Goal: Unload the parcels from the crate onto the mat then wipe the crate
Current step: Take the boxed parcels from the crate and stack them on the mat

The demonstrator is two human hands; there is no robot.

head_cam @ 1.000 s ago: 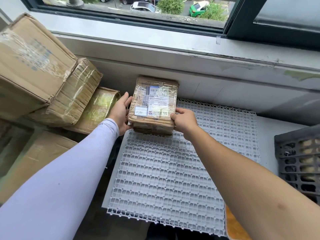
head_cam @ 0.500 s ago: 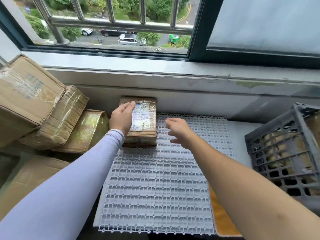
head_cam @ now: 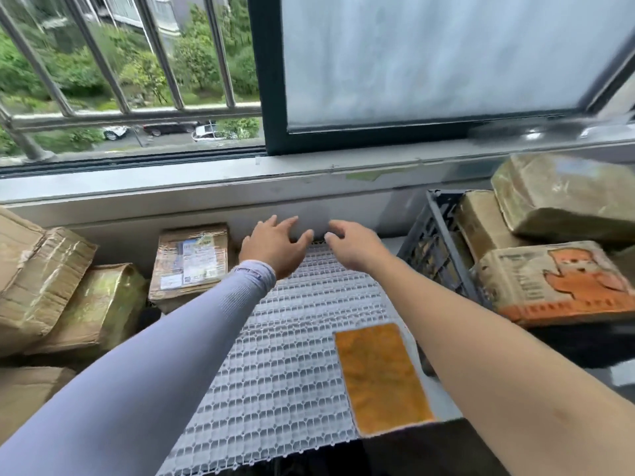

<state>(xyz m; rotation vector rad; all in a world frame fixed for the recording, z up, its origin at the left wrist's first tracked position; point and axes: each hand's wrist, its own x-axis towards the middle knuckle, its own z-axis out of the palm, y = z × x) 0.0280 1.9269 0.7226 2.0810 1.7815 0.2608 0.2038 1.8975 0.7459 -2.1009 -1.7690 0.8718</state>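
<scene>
While 1 labelled parcel (head_cam: pixel 190 261) already lies at the far left corner of the white grid mat (head_cam: pixel 285 365), most of the unloading looks to be ahead. The dark crate (head_cam: pixel 434 242) stands at the right, just beside the mat's far right corner, and at least 3 taped parcels sit in or above it: a brown one (head_cam: pixel 481 221) inside against the near wall, a greenish one (head_cam: pixel 563 197) on top at the back, and one with an orange print (head_cam: pixel 556 280) nearest the camera. Whether more lie underneath is hidden.

Both hands hover over the far edge of the mat, near the wall under the window sill (head_cam: pixel 309 170), and hold nothing. The left hand (head_cam: pixel 271 243), below a pale sleeve (head_cam: pixel 165 355), has its fingers spread and relaxed, just right of the set-down parcel and apart from it. The right hand (head_cam: pixel 350 243) has its fingers loosely curved and parted, with the crate well within reach on its right.

An orange cloth (head_cam: pixel 381 377) lies flat on the mat's near right part, untouched, so I judge the wiping not yet begun. Other cardboard boxes (head_cam: pixel 51 269) are stacked off the mat to the left; they seem no part of the unloading.
</scene>
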